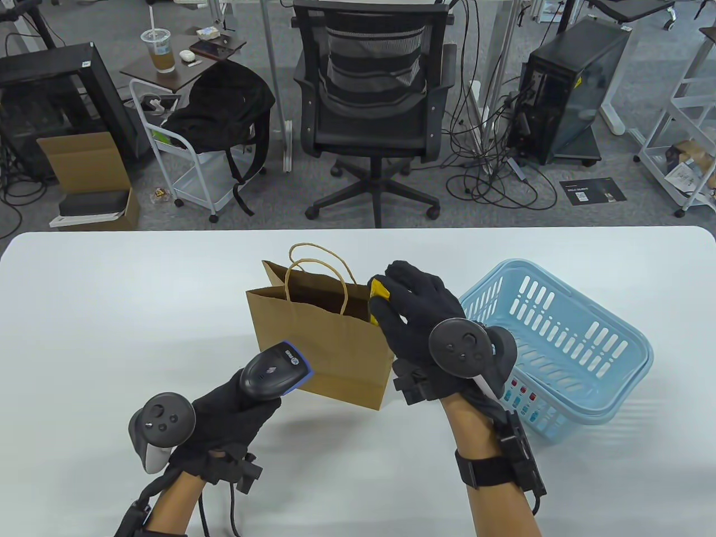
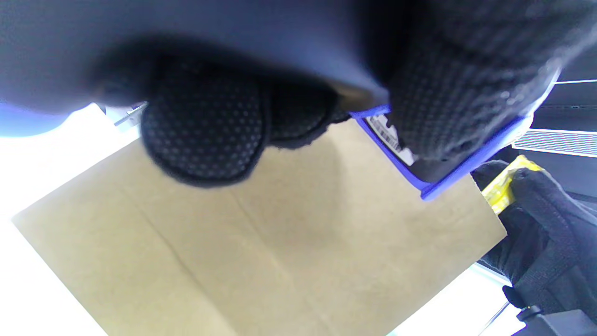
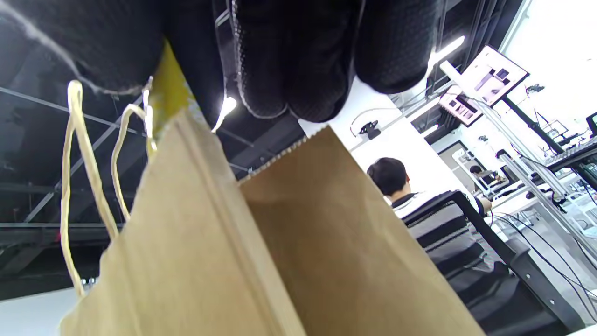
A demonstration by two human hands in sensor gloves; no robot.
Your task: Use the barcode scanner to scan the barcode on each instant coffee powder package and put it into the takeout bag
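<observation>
A yellow coffee package (image 1: pixel 380 292) is sitting at the centre of the table view, pinched in the curled fingers of the right hand (image 1: pixel 425 319) just at the right-hand top edge of the brown paper takeout bag (image 1: pixel 324 341). In the right wrist view the yellow edge is showing at upper left, beside the bag's rim and its twisted paper handles (image 3: pixel 88 186); whether it is already partly inside the bag is hard to tell from here. The bag is standing upright and open at the middle of the white desk (image 1: pixel 112 313). Lower left of it, the left hand (image 1: pixel 224 419) is wrapping its fingers around the handle of a dark barcode scanner (image 1: pixel 274 372), whose blue-trimmed head is pointing up toward the bag's front face. To the right of the bag, a light blue plastic basket (image 1: pixel 582 347) is lying tilted on the desk, with a few small items visible through its slots. Beyond the desk, an office chair (image 1: pixel 372 106) is standing at top centre.
</observation>
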